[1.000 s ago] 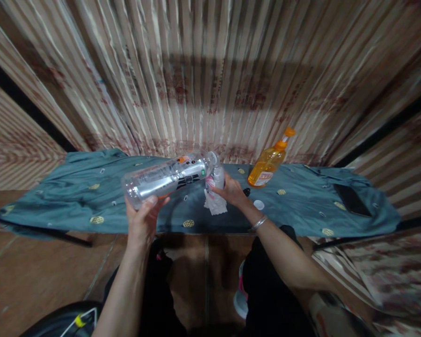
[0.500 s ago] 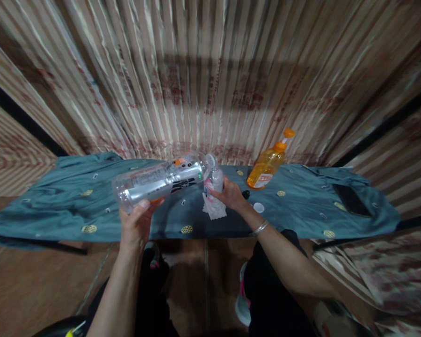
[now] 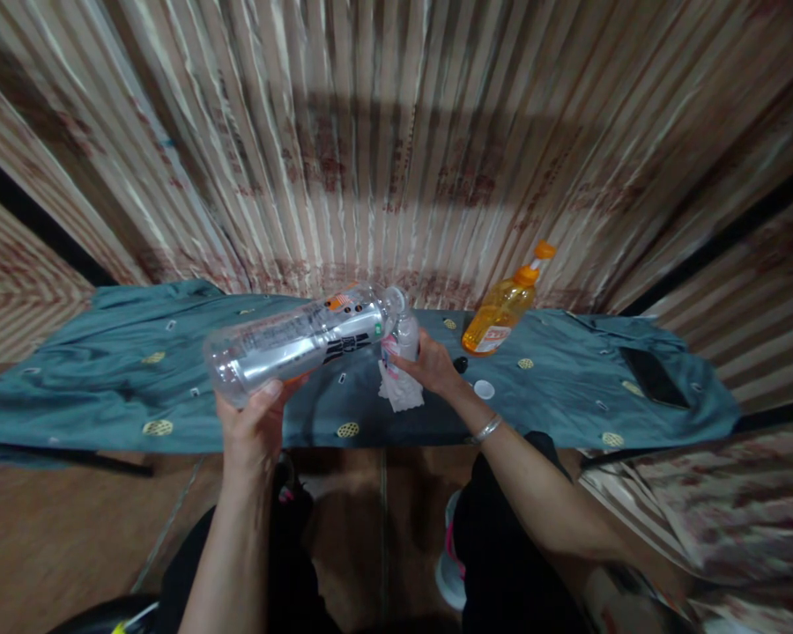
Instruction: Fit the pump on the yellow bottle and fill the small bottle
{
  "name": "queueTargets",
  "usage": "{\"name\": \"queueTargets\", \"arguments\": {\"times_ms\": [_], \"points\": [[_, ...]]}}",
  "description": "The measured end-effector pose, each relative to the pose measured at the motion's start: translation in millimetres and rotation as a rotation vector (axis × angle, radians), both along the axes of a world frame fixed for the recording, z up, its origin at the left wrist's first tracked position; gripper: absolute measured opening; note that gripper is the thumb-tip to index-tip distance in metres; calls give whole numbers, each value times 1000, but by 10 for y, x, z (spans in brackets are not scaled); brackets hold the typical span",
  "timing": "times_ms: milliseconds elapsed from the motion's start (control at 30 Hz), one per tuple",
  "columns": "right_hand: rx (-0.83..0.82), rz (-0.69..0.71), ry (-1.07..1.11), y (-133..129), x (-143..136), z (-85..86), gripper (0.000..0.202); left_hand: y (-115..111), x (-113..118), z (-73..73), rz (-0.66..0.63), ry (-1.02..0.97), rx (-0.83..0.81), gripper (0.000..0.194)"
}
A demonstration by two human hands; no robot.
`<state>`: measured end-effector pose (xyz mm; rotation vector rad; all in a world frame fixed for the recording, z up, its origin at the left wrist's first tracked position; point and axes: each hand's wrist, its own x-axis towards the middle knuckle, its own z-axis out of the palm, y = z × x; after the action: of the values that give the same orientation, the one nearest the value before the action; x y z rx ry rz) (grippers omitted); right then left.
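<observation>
A large clear bottle with a silver label lies tilted in the air, its neck at the right, over the mouth of a small clear bottle. My left hand is closed round the underside of the large bottle near its base. The small bottle stands roughly upright, with my right hand closed round its right side. Below my right fingers a crumpled white tissue lies on the cloth. Whether any liquid passes between the two bottles is too small to tell.
A pump bottle of orange liquid stands behind my right forearm. Near my right wrist are a black cap and a white cap. A dark phone lies on the green cloth at the right. A striped curtain hangs behind.
The large bottle's base has shifted slightly left and down with my left hand, its neck still at the small bottle. The whole view has shifted slightly.
</observation>
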<state>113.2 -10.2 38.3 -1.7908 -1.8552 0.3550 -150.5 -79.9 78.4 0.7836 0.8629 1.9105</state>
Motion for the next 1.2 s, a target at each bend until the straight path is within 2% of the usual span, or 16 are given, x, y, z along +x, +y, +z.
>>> {"name": "queueTargets", "arguments": {"times_ms": [100,233,567,800,1200], "points": [[21,17,20,2,-3,-8,41,-17,12,17,15,9,1,58],[5,-18,6,9,-27,-19,43,-34,18,30,20,29,4,63],[-21,-15,-26,0,-52,-1,42,-91,-12,-6,30,64,13,66],[-30,5,-13,5,-56,-12,47,-93,-27,-5,42,56,7,72],[-54,29,-17,-3,-59,22,47,-97,-29,-3,16,96,38,63]]}}
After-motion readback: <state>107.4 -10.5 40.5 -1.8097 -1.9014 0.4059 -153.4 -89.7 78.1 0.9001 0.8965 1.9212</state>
